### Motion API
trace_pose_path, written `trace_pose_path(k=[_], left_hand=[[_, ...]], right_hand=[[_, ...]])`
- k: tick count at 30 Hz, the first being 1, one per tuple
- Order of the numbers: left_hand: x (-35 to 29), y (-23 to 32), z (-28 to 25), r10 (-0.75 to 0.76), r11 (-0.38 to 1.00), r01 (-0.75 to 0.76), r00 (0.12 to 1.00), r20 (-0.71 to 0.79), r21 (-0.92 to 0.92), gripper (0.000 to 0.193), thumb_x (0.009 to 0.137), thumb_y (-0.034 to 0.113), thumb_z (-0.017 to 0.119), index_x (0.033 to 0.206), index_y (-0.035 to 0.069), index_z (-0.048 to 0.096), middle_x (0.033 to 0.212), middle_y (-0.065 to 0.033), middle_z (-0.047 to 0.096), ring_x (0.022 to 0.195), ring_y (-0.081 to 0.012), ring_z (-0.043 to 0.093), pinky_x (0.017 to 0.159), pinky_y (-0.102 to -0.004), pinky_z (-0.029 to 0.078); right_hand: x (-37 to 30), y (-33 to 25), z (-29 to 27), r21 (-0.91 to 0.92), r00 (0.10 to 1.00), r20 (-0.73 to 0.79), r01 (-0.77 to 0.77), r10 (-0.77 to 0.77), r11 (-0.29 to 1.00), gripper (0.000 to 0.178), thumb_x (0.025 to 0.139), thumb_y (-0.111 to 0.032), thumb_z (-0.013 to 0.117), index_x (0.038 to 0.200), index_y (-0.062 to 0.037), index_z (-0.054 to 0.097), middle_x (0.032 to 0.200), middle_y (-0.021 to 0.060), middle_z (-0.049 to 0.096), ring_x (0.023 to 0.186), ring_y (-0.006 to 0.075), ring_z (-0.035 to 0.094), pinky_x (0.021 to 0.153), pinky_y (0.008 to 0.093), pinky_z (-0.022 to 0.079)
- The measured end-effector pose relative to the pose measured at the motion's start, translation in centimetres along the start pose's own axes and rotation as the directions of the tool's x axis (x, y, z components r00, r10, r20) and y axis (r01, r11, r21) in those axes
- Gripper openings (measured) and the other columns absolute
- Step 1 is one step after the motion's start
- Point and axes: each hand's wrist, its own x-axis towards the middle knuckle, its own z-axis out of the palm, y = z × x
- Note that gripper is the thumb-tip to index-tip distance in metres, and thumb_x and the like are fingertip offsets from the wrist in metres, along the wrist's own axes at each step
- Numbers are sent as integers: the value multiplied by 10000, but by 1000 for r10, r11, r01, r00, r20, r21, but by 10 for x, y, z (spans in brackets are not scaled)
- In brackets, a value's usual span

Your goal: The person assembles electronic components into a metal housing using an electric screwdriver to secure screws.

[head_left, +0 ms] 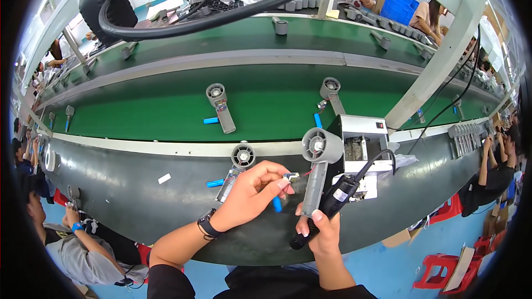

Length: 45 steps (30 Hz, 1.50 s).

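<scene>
My left hand (252,191) is closed, pinching a small circuit board (290,177) between thumb and fingers. Thin red wires run from the board to a grey handheld fan (315,180) with a round head, its open handle facing up. A blue cylindrical battery (277,205) hangs just below my left fingers. Around the lower handle of that fan my right hand (320,230) is closed. The same hand also grips a black electric screwdriver (337,196), slanted beside the handle with its cord leaving at the upper end. Left of my fingers, a second opened fan (243,156) lies partly hidden behind my hand.
A white box-shaped machine (363,127) stands behind the screwdriver. Beyond the dark bench (138,182), a green conveyor (166,111) carries opened fans (217,95) with blue batteries. A metal post (438,72) rises at right; a thick black cable arches overhead. Co-workers sit on both sides.
</scene>
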Motion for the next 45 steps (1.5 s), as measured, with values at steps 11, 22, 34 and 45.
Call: trace_pose_path(k=[11,22,34,45], left_hand=[[-3,-7,7,-187,951,206,977,103,-229,160,958,37,600,1109,-17,608,1020,-99,678,927,-155,658,860,-324,539],[-1,-11,11,-144,951,141,990,7,-274,92,958,46,614,1037,10,585,1043,-92,671,944,-163,662,866,-338,544],[5,-11,15,-178,965,183,983,43,-189,268,999,116,576,1228,-20,551,1095,-67,652,991,-114,620,903,-298,512],[5,-43,13,-232,972,230,972,-32,-43,227,985,161,603,1072,-40,665,954,-34,690,881,-70,609,786,-249,495]], right_hand=[[-1,-4,-7,-223,999,5,-33,35,974,537,828,-203,702,1206,124,505,844,174,617,514,162,557,507,303,491],[-3,-4,-8,-282,999,31,-33,43,959,487,829,-154,698,1188,124,520,850,180,624,530,156,565,519,300,494],[7,-4,-19,-186,981,128,-118,143,975,484,833,-161,701,1199,86,504,844,193,616,536,160,561,534,302,492],[1,-27,-41,-49,955,-63,288,-291,956,685,980,-651,341,1218,-31,509,745,66,526,448,173,489,428,330,433]])
